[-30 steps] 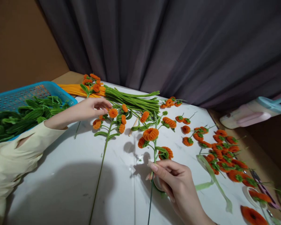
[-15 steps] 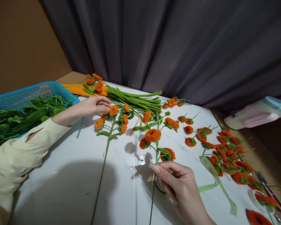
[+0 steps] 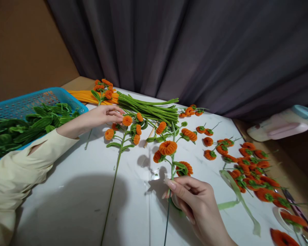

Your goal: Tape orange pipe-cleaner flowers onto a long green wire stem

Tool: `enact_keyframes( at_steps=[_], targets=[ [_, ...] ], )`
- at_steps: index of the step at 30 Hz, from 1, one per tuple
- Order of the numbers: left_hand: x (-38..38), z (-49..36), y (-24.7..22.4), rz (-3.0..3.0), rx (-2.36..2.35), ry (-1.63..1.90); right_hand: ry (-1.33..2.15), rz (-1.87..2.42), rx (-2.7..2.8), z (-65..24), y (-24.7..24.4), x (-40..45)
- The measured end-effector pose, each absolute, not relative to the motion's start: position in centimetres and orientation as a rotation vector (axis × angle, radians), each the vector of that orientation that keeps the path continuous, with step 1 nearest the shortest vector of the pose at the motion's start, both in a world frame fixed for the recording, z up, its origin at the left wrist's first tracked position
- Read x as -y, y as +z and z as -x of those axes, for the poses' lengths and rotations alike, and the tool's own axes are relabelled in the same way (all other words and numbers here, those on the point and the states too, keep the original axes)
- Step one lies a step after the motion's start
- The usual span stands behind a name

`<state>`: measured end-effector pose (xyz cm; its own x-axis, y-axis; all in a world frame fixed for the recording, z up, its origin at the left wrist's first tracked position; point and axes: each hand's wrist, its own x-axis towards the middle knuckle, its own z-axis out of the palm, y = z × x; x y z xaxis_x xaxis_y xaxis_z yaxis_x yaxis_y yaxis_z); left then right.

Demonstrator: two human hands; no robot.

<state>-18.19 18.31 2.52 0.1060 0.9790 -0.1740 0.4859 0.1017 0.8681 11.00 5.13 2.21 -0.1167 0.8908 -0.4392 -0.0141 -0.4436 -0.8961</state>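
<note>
My right hand [image 3: 195,198] pinches the dark stem of an upright pipe-cleaner flower spray [image 3: 167,148] between thumb and fingers, just below its lowest bloom. This spray carries several fuzzy orange blooms and green leaves. To its left, a second orange flower spray [image 3: 122,145] with a long wire stem lies on the white table [image 3: 66,212]. My left hand [image 3: 105,116] reaches over the top of that second spray, its fingers extended beside one orange bloom [image 3: 127,120]. Whether the fingertips touch the bloom is hard to make out; the thumb is mostly hidden.
On the left stands a blue basket [image 3: 59,90] of green leaves. Green pipe cleaners [image 3: 149,107] and orange ones [image 3: 84,96] lie at the back. Loose orange blooms [image 3: 246,167], green tape [image 3: 242,201] and a tape roll [image 3: 283,218] are at right, near a tumbler [image 3: 277,126].
My left hand and the bloom beside it have shifted very slightly to the right. My right hand keeps its pinch on the stem, and the view has moved a little.
</note>
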Motion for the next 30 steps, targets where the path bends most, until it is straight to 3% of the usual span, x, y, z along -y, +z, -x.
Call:
enact_keyframes(
  at_steps=[11,15,19,23,30],
  targets=[
    [-18.3,18.0,2.5,-1.572,-1.566,0.674,1.695,1.386,1.038,-11.4,1.5,-5.4],
    [-17.2,17.9,3.4,-1.942,-1.861,0.564,1.699,1.363,1.040,-11.5,1.4,-5.3],
    [-15.6,17.4,4.1,-2.294,-1.805,0.403,1.720,1.331,1.045,-11.4,1.2,-5.5],
    [-15.0,16.3,3.2,-2.211,-1.826,0.172,1.698,1.340,1.044,-11.4,1.3,-5.5],
    [-15.4,15.1,1.3,-2.239,-1.836,0.123,1.676,1.405,1.087,-11.3,1.6,-5.3]
  ],
)
